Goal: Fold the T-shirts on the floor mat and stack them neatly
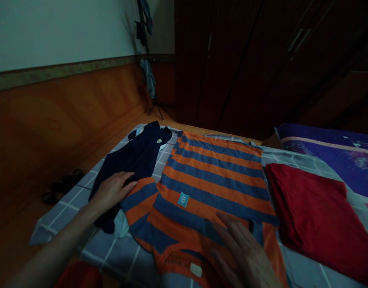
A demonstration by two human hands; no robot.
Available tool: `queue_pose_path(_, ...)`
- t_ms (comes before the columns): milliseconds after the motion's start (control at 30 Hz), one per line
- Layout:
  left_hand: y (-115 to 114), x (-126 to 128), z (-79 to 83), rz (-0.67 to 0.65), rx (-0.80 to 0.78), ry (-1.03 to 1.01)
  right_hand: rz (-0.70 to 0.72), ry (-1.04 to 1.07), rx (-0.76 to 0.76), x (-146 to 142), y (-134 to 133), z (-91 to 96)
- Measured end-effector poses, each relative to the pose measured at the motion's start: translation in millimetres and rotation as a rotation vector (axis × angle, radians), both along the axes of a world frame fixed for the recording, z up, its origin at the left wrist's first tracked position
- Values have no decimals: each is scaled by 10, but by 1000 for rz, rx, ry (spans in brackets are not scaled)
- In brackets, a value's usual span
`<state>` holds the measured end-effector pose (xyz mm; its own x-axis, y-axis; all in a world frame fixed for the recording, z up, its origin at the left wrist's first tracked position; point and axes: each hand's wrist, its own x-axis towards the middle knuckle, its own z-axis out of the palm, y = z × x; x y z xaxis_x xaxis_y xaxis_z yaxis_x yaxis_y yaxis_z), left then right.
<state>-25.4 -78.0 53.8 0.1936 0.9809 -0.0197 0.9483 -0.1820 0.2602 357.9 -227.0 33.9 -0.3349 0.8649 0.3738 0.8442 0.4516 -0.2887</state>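
Note:
An orange and blue striped T-shirt [214, 180] lies spread on a grey checked cloth [109, 256], its collar toward me and a small light-blue patch on its front. My left hand [113, 188] is at the end of its left-hand sleeve, fingers stretched out and slightly apart, partly over a dark navy shirt [133, 156]. Over the striped T-shirt's collar side is my right hand [244, 248], its fingers spread and a little blurred. Whether the right fingertips touch the fabric I cannot tell.
A folded red garment [316, 216] lies to the right on the checked cloth. Beyond it is a purple patterned bedspread [328, 140]. A dark wardrobe [232, 60] stands at the back, beside a clothes stand [148, 72]. Dark objects [64, 186] lie on the floor at left.

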Motion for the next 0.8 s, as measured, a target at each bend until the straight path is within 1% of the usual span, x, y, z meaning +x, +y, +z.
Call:
queue_pose_path(67, -79, -156, -72, 60, -49, 15, 185, -27, -43, -322, 164, 61)
queue_pose_path(100, -112, -190, -102, 73, -66, 19, 265, -40, -85, -476, 233, 87)
queue_pose_path(167, -161, -199, -139, 84, -82, 16, 383, -45, -217, -748, 352, 109)
queue_pose_path(233, -190, -168, -139, 94, -89, -28, 496, -38, -335, -953, 443, 80)
queue_pose_path(333, -218, -120, -92, 102, -104, -118, 623, -26, -453, -1131, 520, -40)
queue_pose_path(400, -237, -98, -59, 104, -109, -125, 645, -27, -509, -1181, 528, -127)
queue_pose_path(467, -258, -77, -36, 99, -107, -116, 644, -19, -532, -1195, 515, -182)
queue_pose_path(567, -295, -43, -6, 99, -31, -136, 661, 8, -549, -1182, 496, -193)
queue_pose_path(667, -355, -25, 39, 154, 45, -127, 680, 3, -590, -1169, 503, -164)
queue_pose_path(700, -384, -27, 55, 182, 34, -105, 679, -1, -598, -1168, 509, -157)
queue_pose_path(800, -494, -56, 74, 277, -67, 6, 675, -9, -603, -1168, 527, -162)
